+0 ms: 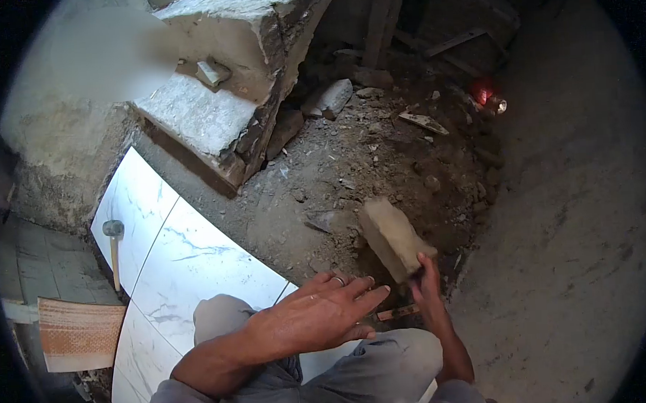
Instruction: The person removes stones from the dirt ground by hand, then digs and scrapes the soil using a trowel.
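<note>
A tan, rough stone block (393, 238) is tilted above the dirt in front of my knees. My right hand (429, 287) grips its lower right end, with the thumb side in view and some fingers hidden behind it. Over my bent knees, my left hand (317, 310) hovers palm down with its fingers stretched out, holding nothing and apart from the block. Just below the block, a narrow orange-brown bar (398, 313) shows partly. White marble-patterned tiles (196, 257) cover the floor on the left and run beneath my legs.
A mallet (114, 250) with a dark head lies on the tiles' left edge, near a brown patterned tile (82, 334). Broken pale steps (197, 117) rise ahead. Loose soil and rubble (385, 148) spread beyond the block. A wall (561, 213) borders the right side.
</note>
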The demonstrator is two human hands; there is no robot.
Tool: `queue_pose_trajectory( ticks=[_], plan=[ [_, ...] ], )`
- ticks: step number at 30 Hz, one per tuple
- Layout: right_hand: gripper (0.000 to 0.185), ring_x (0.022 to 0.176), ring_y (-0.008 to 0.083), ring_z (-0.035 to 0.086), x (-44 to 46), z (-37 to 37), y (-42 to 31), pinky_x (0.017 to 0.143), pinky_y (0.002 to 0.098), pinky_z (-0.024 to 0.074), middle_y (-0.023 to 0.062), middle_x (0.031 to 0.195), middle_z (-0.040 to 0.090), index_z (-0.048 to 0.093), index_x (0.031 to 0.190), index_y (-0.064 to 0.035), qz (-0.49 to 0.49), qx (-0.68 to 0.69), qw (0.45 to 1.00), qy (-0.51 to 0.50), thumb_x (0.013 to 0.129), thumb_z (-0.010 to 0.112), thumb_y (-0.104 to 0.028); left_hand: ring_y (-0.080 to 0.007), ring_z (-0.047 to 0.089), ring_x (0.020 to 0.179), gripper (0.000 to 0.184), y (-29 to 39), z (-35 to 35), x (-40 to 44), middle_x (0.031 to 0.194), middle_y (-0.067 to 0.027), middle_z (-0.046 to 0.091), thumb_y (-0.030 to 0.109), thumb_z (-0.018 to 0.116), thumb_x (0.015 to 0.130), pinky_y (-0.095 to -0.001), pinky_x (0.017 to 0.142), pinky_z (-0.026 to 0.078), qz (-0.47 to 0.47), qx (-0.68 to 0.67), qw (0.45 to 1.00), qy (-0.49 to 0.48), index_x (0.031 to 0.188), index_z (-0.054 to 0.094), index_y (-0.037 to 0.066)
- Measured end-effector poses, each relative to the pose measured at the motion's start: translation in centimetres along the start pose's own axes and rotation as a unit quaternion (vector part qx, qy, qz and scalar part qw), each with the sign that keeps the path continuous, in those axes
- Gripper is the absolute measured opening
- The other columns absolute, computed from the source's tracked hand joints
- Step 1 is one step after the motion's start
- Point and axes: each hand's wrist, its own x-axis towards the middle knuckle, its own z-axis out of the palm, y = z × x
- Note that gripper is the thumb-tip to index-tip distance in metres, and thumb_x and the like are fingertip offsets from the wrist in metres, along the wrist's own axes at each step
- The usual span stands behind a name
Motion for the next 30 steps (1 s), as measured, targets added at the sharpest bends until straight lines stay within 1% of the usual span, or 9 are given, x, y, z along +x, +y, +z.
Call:
queue_pose_trajectory(
  ticks=[8, 11, 13, 15, 17, 20, 22, 26, 30],
  plan=[
    [0.067, 0.122, 0.0259, 0.041, 18.7, 22.0, -9.3, 0.1, 0.0446, 0.0368, 0.0101, 0.137, 0.036, 0.032, 0.136, -0.0056, -0.151, 0.051, 0.967, -0.199, 0.087, 0.059, -0.042, -0.0369, 0.053, 0.106, 0.058, 0.2, -0.5, -0.2, 0.123, -0.0197, 0.049, 0.04, 0.053, 0.087, -0.0442, 0.093, 0.04, 0.003, -0.009, 1.0, 0.022, 0.132, 0.039, 0.005],
    [0.071, 0.111, 0.0278, 0.051, 24.2, 25.3, -10.8, 0.087, 0.0447, 0.0458, 0.0225, 0.127, 0.044, 0.037, 0.132, -0.0017, -0.113, -0.053, 0.991, -0.051, 0.082, 0.064, -0.043, -0.0378, 0.052, 0.108, 0.06, -0.2, -0.6, 0.5, 0.125, -0.0206, 0.048, 0.045, 0.049, 0.088, -0.0444, 0.093, 0.04, -0.006, -0.008, 1.0, 0.012, 0.132, 0.038, 0.007],
    [0.064, 0.105, 0.033, 0.056, 23.6, 25.9, -10.1, 0.083, 0.0451, 0.0478, 0.024, 0.113, 0.057, 0.044, 0.127, 0.0007, -0.138, -0.475, 0.861, -0.118, 0.082, 0.063, -0.04, -0.0377, 0.052, 0.107, 0.06, -0.6, -0.7, 0.6, 0.126, -0.0202, 0.048, 0.045, 0.05, 0.088, -0.0441, 0.093, 0.04, -0.008, 0.001, 1.0, 0.015, 0.132, 0.038, 0.006],
    [0.055, 0.1, 0.0375, 0.058, 19.0, 23.2, -5.7, 0.085, 0.0434, 0.0468, 0.0233, 0.099, 0.063, 0.05, 0.122, 0.0022, -0.289, -0.647, 0.691, -0.145, 0.082, 0.06, -0.036, -0.0375, 0.052, 0.107, 0.059, -0.9, -0.7, 0.7, 0.126, -0.0193, 0.048, 0.044, 0.052, 0.087, -0.0439, 0.093, 0.04, -0.017, -0.006, 1.0, 0.017, 0.131, 0.039, 0.006],
    [0.055, 0.119, 0.0378, 0.045, 16.3, 17.7, -1.6, 0.098, 0.0444, 0.0374, 0.0239, 0.127, 0.048, 0.045, 0.127, 0.0005, -0.199, -0.804, 0.504, -0.245, 0.083, 0.057, -0.031, -0.0372, 0.052, 0.107, 0.058, -0.7, -0.9, 0.6, 0.126, -0.019, 0.048, 0.043, 0.052, 0.087, -0.0439, 0.093, 0.04, -0.017, -0.006, 1.0, 0.011, 0.13, 0.04, 0.006],
    [0.053, 0.127, 0.0378, 0.035, 12.3, 7.5, 3.0, 0.102, 0.0462, 0.0326, 0.0209, 0.139, 0.034, 0.042, 0.13, -0.0014, -0.187, -0.827, 0.494, -0.193, 0.083, 0.056, -0.023, -0.0357, 0.054, 0.103, 0.056, -0.6, -0.9, 0.5, 0.119, -0.0182, 0.051, 0.037, 0.056, 0.086, -0.0433, 0.09, 0.041, -0.005, -0.005, 1.0, 0.018, 0.128, 0.041, 0.004],
    [0.051, 0.126, 0.038, 0.034, 11.9, 1.5, 4.9, 0.101, 0.0474, 0.033, 0.0193, 0.139, 0.031, 0.041, 0.129, -0.002, -0.331, -0.875, 0.317, -0.156, 0.082, 0.056, -0.016, -0.0345, 0.056, 0.099, 0.055, -0.2, -0.5, 0.8, 0.112, -0.0178, 0.054, 0.032, 0.06, 0.084, -0.0429, 0.088, 0.041, 0.02, -0.014, 0.999, 0.02, 0.127, 0.041, 0.003],
    [0.042, 0.124, 0.0356, 0.036, 10.1, 1.3, 5.3, 0.092, 0.048, 0.0418, 0.0191, 0.137, 0.033, 0.045, 0.121, -0.0021, -0.286, -0.855, 0.419, -0.11, 0.081, 0.052, -0.011, -0.0353, 0.053, 0.103, 0.055, 0.5, -0.4, 1.8, 0.118, -0.0181, 0.052, 0.035, 0.058, 0.085, -0.0429, 0.089, 0.041, 0.018, -0.005, 1.0, -0.009, 0.127, 0.042, 0.004],
    [0.033, 0.104, 0.0362, 0.055, 7.6, 4.5, 3.9, 0.073, 0.0521, 0.0484, 0.0246, 0.114, 0.052, 0.047, 0.113, 0.0001, -0.146, -0.846, 0.491, -0.145, 0.082, 0.053, -0.01, -0.0367, 0.051, 0.106, 0.057, 0.8, -0.6, 1.8, 0.125, -0.0178, 0.049, 0.038, 0.057, 0.085, -0.0426, 0.092, 0.041, -0.005, 0.01, 1.0, -0.005, 0.129, 0.042, 0.005]
  ],
)
